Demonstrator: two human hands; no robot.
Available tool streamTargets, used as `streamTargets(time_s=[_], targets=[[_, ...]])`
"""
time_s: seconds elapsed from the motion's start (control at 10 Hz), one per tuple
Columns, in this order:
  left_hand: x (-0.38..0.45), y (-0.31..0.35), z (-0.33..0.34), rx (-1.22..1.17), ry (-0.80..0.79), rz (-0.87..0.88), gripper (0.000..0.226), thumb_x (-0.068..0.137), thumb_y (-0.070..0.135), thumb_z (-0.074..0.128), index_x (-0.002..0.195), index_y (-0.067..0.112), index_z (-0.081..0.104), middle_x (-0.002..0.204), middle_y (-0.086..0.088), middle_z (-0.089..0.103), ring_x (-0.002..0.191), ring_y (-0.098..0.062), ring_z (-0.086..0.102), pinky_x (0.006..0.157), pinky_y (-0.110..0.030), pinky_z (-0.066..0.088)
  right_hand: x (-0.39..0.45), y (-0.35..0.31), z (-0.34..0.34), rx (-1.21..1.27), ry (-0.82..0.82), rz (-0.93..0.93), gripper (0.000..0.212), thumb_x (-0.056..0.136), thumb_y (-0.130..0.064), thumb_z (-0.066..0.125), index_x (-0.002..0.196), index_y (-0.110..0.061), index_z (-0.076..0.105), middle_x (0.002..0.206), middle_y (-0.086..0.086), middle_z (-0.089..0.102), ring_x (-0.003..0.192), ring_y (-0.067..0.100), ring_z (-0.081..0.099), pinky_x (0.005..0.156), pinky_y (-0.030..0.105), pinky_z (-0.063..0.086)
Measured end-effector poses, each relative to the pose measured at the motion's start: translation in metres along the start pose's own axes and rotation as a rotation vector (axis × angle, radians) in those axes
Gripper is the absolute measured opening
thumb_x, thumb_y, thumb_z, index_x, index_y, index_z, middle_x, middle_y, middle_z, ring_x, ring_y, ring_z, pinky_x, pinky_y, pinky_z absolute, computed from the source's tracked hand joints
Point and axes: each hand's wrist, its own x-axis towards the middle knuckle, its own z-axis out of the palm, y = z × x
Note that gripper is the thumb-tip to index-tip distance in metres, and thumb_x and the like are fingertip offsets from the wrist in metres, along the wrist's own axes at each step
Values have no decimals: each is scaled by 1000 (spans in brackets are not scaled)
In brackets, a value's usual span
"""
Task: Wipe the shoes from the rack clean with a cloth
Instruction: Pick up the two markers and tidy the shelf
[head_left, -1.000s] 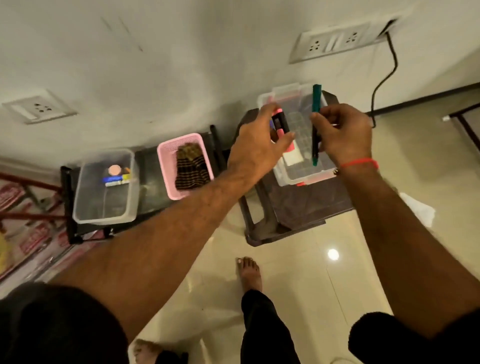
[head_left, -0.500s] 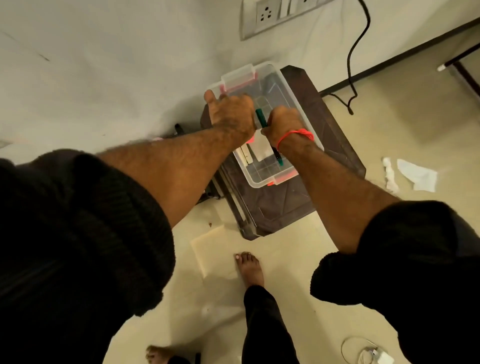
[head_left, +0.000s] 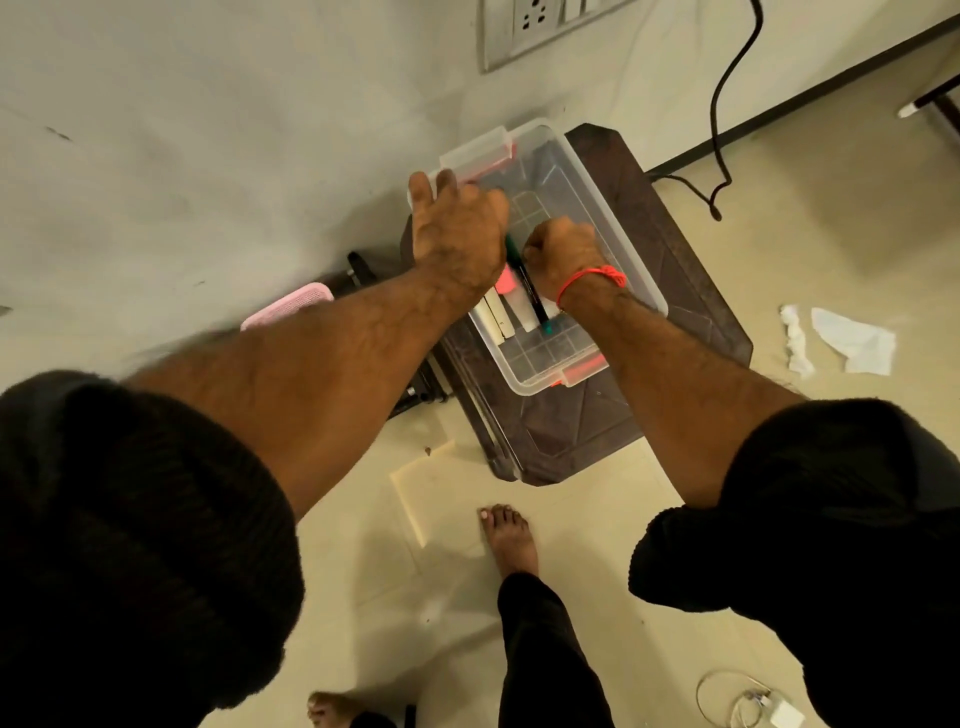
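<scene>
No shoe shows in the head view. My left hand (head_left: 457, 234) and my right hand (head_left: 563, 254) are both down in a clear plastic box (head_left: 613, 228) with red clips, which stands on a dark brown stool (head_left: 691, 291). The right hand's fingers curl round a green marker (head_left: 535, 296) that points toward me. From under the left hand's heel a pink marker (head_left: 505, 280) sticks out, and its thumb lies by the box's far left rim. Several whitish sticks (head_left: 496, 317) lie on the box floor.
A corner of a pink basket (head_left: 291, 309) peeks out behind my left forearm, on a dark rack by the wall. Crumpled white tissue (head_left: 852, 340) lies on the floor to the right. A black cable (head_left: 719, 135) hangs from the wall socket. A charger (head_left: 763, 714) lies bottom right.
Both hands came down from above the box into it with the markers. The view tilted down and right, so the rack's left tub and most of the pink basket left the frame.
</scene>
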Motion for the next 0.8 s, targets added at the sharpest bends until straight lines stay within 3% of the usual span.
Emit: streamTargets(time_s=[0.1, 0.2, 0.3, 0.4, 0.5, 0.6, 0.7, 0.8], targets=[[-16, -14, 1, -148, 190, 1, 31, 95, 21, 56, 125, 17, 59, 121, -9, 69, 119, -32, 52, 100, -50, 35, 45, 35, 30, -93, 46, -39, 21, 97, -4, 54, 111, -2, 70, 101, 14, 65, 96, 31, 60, 75, 28, 40], [-52, -38, 16, -477, 441, -95, 30, 102, 30, 40, 119, 17, 61, 112, -5, 72, 104, -27, 60, 89, -41, 41, 35, 32, 26, -23, 24, -6, 25, 95, -10, 58, 115, -14, 72, 114, 7, 70, 109, 24, 64, 86, 28, 46], [-82, -49, 29, -605, 492, -121, 35, 107, 38, 36, 118, 15, 61, 108, -4, 71, 99, -25, 62, 86, -39, 46, 19, 25, 20, 37, 69, -53, 24, 97, -7, 55, 115, -7, 71, 117, 11, 70, 112, 27, 62, 95, 33, 47], [-122, -62, 50, -668, 433, -140, 37, 108, 45, 37, 118, 18, 60, 109, -2, 67, 98, -21, 63, 85, -42, 51, -5, 17, 15, 122, 253, -125, 23, 96, -7, 54, 107, -5, 73, 110, 14, 72, 104, 29, 65, 93, 31, 48], [-152, -75, 68, -701, 434, -189, 34, 108, 43, 39, 119, 19, 60, 111, -1, 67, 97, -21, 63, 84, -44, 52, -24, 2, 18, 187, 415, -186, 22, 95, -11, 54, 103, -5, 73, 103, 11, 73, 92, 24, 66, 82, 20, 45], [-211, -100, 102, -788, 437, -304, 31, 108, 42, 42, 124, 19, 55, 118, -3, 65, 99, -20, 65, 80, -42, 58, -70, -44, 35, 402, 615, -378, 19, 94, -15, 54, 98, -8, 72, 93, 6, 72, 76, 16, 63, 73, 22, 48], [-256, -117, 125, -824, 412, -381, 32, 107, 44, 41, 128, 21, 50, 121, -4, 62, 101, -21, 65, 78, -37, 59, -101, -78, 69, 524, 554, -488, 16, 93, -9, 56, 97, -6, 72, 91, 5, 71, 75, 14, 63, 71, 24, 49], [-331, -145, 161, -844, 384, -493, 35, 106, 44, 42, 128, 18, 50, 114, -3, 60, 91, -14, 60, 70, -33, 52, -144, -125, 151, 477, 320, -609, 14, 91, -2, 60, 97, -5, 72, 92, 2, 70, 74, 9, 61, 73, 18, 47]])
